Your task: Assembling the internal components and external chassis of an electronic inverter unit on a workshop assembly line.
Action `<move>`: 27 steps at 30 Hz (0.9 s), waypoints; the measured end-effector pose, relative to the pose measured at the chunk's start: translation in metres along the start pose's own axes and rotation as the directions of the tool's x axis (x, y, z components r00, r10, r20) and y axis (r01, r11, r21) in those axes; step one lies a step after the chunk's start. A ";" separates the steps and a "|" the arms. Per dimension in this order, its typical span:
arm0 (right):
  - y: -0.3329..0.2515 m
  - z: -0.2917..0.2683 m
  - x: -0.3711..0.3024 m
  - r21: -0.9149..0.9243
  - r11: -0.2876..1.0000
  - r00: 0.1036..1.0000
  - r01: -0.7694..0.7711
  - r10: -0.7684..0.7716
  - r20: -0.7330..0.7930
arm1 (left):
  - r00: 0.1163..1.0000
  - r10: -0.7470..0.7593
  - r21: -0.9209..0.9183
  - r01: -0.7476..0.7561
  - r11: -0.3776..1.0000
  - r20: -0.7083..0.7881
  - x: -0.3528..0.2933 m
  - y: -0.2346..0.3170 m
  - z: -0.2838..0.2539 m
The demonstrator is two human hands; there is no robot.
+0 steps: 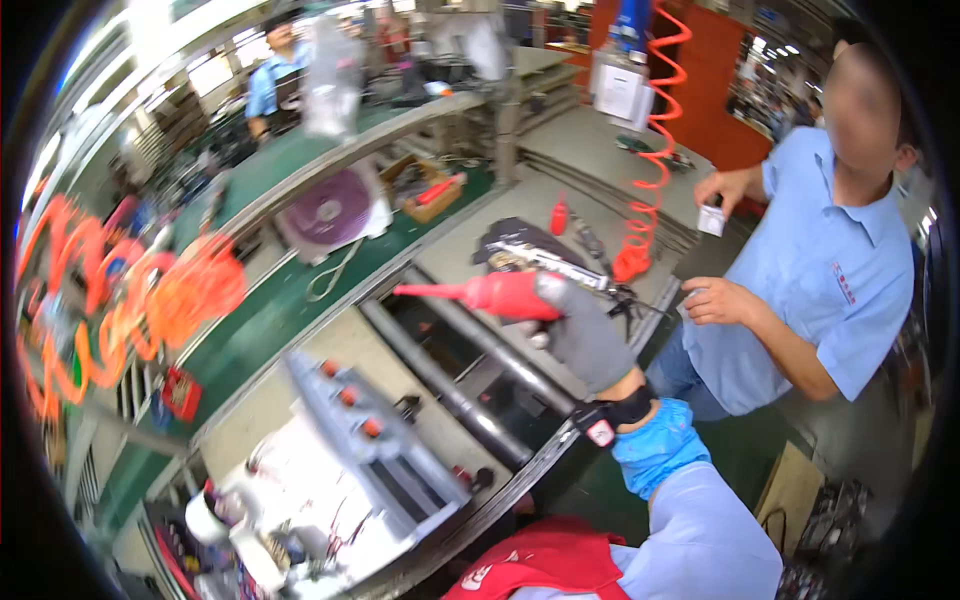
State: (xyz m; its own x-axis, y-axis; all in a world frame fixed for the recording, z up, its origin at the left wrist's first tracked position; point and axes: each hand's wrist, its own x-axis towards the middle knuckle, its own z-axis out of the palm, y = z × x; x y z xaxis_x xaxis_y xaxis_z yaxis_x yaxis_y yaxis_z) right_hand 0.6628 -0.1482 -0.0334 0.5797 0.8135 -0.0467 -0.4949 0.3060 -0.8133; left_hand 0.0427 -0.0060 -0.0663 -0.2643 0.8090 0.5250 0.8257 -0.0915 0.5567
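Note:
My right hand, in a grey glove, reaches out over the rollers of the bench. Its fingers are closed round a red tool with a long thin nozzle; the nozzle points left. Whether it is a squeeze bottle or some other tool, I cannot tell. Just beyond the hand lies a silver, rod-shaped tool on a dark cloth. To the left of the rollers a grey panel with orange-red round parts rests at a white, brightly lit workpiece. My left hand is out of the picture.
Metal rollers cross the bench. A red coiled hose hangs beyond my hand, and blurred orange coils hang left. A co-worker stands close at right, holding a small white item. A parts box sits near a purple disc.

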 end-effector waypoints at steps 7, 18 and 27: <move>0.035 0.172 -0.095 -0.322 0.937 0.986 0.134 -0.095 0.134 | 0.618 0.786 0.417 -0.723 0.551 0.032 0.016 -0.131 -0.038; 0.196 0.350 -0.146 -0.634 0.660 0.899 0.402 -0.155 0.409 | 0.923 0.383 0.036 -0.382 0.923 -0.031 0.017 -0.056 -0.054; 0.244 0.399 -0.109 -0.598 0.700 0.835 0.389 0.006 0.550 | 0.956 0.294 0.008 -0.294 0.956 0.005 0.014 -0.055 -0.050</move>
State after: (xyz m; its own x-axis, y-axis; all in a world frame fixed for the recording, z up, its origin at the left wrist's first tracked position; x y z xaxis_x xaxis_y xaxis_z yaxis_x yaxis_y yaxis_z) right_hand 0.2205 0.0356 0.0050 0.1248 0.9532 0.2753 0.2662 0.2351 -0.9348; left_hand -0.0321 -0.0187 -0.0571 -0.0071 0.7492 0.6624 0.8708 -0.3210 0.3724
